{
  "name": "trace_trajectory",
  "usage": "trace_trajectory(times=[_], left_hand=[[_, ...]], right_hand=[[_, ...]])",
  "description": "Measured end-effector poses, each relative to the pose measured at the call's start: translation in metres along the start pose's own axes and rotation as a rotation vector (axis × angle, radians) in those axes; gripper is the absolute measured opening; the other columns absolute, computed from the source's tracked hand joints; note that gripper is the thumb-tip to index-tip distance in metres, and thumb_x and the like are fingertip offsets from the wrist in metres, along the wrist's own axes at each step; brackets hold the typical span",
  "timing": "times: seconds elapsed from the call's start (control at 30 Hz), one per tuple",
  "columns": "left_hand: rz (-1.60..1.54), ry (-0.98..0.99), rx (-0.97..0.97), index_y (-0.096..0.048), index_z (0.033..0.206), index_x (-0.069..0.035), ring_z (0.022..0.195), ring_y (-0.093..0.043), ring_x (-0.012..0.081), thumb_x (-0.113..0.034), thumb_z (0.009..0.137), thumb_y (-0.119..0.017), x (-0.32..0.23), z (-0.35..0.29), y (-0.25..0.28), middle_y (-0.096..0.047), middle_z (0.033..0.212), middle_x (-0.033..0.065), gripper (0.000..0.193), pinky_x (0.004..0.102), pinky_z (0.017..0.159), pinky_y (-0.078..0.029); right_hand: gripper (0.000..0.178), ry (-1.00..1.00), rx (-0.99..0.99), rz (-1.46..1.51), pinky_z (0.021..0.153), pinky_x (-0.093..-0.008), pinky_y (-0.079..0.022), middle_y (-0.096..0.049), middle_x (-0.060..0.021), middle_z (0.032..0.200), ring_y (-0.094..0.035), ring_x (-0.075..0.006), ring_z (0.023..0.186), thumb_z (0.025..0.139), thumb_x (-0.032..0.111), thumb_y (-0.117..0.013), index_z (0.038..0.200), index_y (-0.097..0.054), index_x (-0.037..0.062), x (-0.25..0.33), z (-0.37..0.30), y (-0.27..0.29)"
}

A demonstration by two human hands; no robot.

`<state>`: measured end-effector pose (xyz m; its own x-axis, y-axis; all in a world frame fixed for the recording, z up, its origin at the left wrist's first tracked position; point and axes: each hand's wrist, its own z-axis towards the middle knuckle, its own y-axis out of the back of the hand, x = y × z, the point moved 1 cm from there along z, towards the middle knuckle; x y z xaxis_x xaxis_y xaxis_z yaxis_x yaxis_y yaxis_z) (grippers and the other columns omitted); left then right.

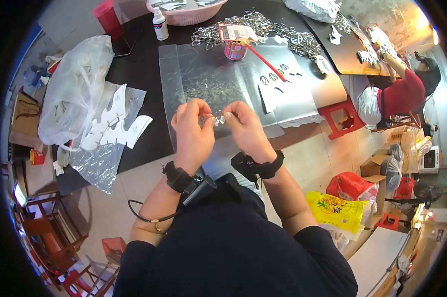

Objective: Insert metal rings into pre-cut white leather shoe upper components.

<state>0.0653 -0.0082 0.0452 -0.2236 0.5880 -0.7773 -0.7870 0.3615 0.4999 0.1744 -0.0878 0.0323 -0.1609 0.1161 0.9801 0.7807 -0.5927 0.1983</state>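
My left hand (195, 129) and my right hand (247, 127) meet close together above the near part of a clear plastic sheet (194, 64). The fingertips of both pinch a small shiny metal piece (218, 118), partly hidden by the fingers; it looks like a ring or buckle. Beyond them stands a pink tin (235, 51) with a card (237, 32) on top and a red stick (267, 63) slanting out to the right. White card strips (268, 100) lie right of my hands, with several oval metal rings (273, 77) by their far end.
Loose metal rings (302, 43) heap along the table's far side. A pink basin (196, 15) and a white bottle (160, 24) stand at the back. Plastic bags (75, 94) and white cut-outs (117, 119) lie left. A person in red (404, 94) works at another table, near a red stool (340, 119).
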Motion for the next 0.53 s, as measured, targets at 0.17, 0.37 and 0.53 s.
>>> trace_trajectory(times=[0.17,0.37,0.53], left_hand=[[-0.181,0.117,-0.002,-0.048,0.082,-0.006,0.073,-0.052,0.025,0.001,0.068,-0.061,0.023,0.01,-0.001,-0.053,0.074,0.0072,0.02,0.0357,0.069,-0.041],[-0.344,0.156,0.027,-0.044,0.084,-0.004,0.073,-0.048,0.0081,0.005,0.074,-0.056,0.03,0.022,-0.001,-0.048,0.076,0.0011,0.018,0.0234,0.066,-0.041],[-0.439,0.313,0.085,-0.044,0.086,-0.006,0.078,-0.051,0.0094,0.004,0.077,-0.055,0.035,0.016,0.011,-0.051,0.078,0.0021,0.018,0.0229,0.068,-0.043]], right_hand=[[0.01,0.014,0.029,-0.032,0.061,-0.0273,-0.041,-0.053,-0.0062,0.072,-0.049,-0.0125,0.067,0.085,0.011,-0.053,0.084,-0.052,0.0008,-0.01,0.015,-0.009],[0.009,0.025,0.071,-0.006,0.059,-0.024,-0.039,-0.051,-0.0008,0.069,-0.046,-0.0077,0.066,0.086,0.011,-0.052,0.084,-0.053,0.0018,-0.005,0.029,-0.006],[0.007,-0.008,0.134,0.044,0.063,-0.0221,-0.04,-0.052,-0.0013,0.074,-0.046,-0.007,0.069,0.087,0.01,-0.051,0.088,-0.053,0.0031,0.0,0.027,-0.018]])
